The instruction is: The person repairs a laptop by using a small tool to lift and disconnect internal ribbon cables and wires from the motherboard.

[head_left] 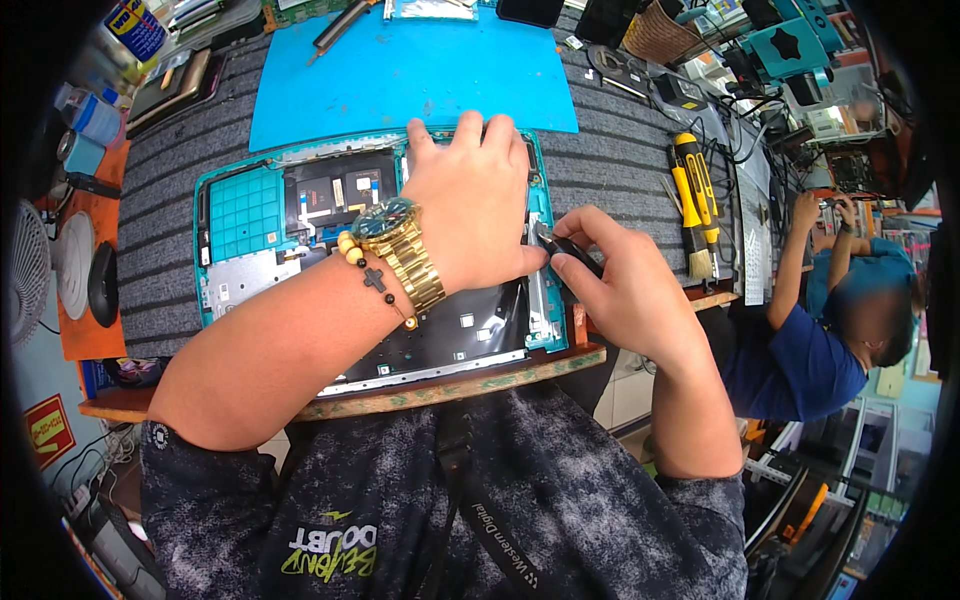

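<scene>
Two bare hands are meeting over an opened laptop shell (240,205), which is lying at the centre of the frame and showing its insides! Bright teal plastic is framing it, rounded at the corners, with a grid of small squares filling the upper left part, silvery metal sitting below that, and glossy black film covering the lower middle. The left hand (465,205) is holding nothing, spreading its fingers a little apart across the shell's upper edge, thumb pointing right. And the right hand (630,285) is pinching a slim dark tool (577,255) between thumb and fingers, right near the left thumb! Ribbed grey cloth (160,245) is running in dark stripes around it all; a smooth blue mat (410,80) is lying flat at top centre.
</scene>
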Motion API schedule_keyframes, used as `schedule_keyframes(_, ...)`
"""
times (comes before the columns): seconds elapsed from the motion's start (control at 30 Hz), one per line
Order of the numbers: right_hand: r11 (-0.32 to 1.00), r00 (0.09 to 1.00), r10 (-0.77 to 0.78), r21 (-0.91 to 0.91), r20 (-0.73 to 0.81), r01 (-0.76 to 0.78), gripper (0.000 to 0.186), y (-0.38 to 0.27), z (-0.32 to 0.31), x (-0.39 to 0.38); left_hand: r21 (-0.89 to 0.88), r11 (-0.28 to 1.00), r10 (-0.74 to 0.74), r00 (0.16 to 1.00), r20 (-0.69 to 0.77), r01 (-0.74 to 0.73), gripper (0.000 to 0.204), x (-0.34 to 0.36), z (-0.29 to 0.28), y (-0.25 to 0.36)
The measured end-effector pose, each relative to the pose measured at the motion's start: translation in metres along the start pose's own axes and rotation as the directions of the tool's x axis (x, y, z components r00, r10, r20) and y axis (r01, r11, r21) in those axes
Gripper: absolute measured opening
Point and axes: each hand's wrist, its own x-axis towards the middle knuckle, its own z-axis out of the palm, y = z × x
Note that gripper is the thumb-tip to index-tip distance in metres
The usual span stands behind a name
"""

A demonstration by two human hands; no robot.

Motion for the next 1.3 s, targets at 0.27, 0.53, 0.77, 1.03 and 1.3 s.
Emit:
schedule_keyframes(0.27,0.998,0.996,-0.043,-0.059,-0.079,0.038,0.015,-0.001,0.012,-0.003,0.012,1.000,-0.001,1.000,0.005,0.001,0.117,-0.001,-0.003,0.001)
schedule_keyframes(0.53,0.985,0.987,-0.109,-0.146,-0.117,0.091,0.011,0.001,0.021,-0.003,-0.002,1.000,0.010,1.000,0.021,-0.010,0.115,-0.002,-0.003,0.001)
schedule_keyframes(0.77,0.961,0.995,-0.086,-0.267,-0.044,0.072,0.022,-0.001,0.008,0.001,0.008,1.000,0.020,1.000,-0.014,-0.020,0.113,-0.002,0.000,0.001)
schedule_keyframes(1.03,0.919,0.986,-0.098,-0.368,0.136,0.142,0.024,0.002,-0.025,0.023,0.024,0.999,0.028,0.999,0.019,-0.028,0.114,-0.002,-0.002,0.000)
schedule_keyframes(1.3,0.860,0.953,-0.232,-0.417,0.193,0.294,0.029,0.013,-0.037,0.033,0.024,0.999,0.026,0.999,0.027,-0.027,0.118,-0.001,-0.003,0.000)
